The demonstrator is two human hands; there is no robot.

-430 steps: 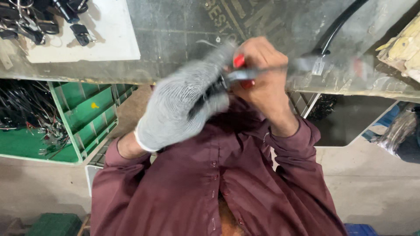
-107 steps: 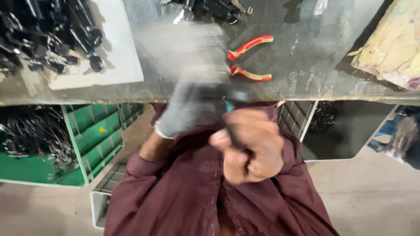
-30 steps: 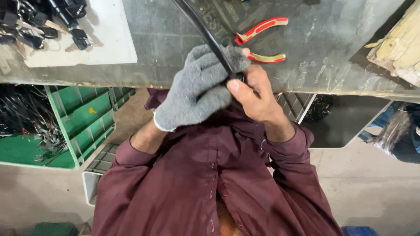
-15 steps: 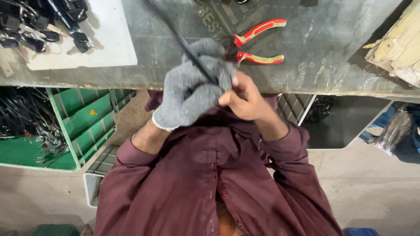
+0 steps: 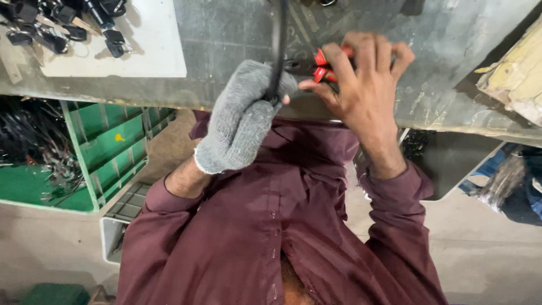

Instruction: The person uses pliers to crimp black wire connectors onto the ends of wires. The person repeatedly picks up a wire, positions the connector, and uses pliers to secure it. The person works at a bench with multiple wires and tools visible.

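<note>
Both hands work at the near edge of the worktop (image 5: 226, 51): the left hand (image 5: 243, 116), in a grey knit glove, is closed in a fist around a black cable (image 5: 278, 45) that runs straight up out of view, while the bare right hand (image 5: 361, 85) lies just beside it with fingers curled over red-handled pliers (image 5: 323, 65) resting on the worktop. That worktop is a grey, scuffed metal sheet spanning the whole upper frame. Below it lies a pale concrete floor (image 5: 497, 248). At left, under the worktop, a green plastic crate (image 5: 107, 147) holds a tangle of black wires (image 5: 28, 141). On the worktop's left end sits a white board (image 5: 147, 51) carrying small black connectors (image 5: 68, 22). A yellowish, worn bundle (image 5: 514, 73) sits at the right edge.
</note>
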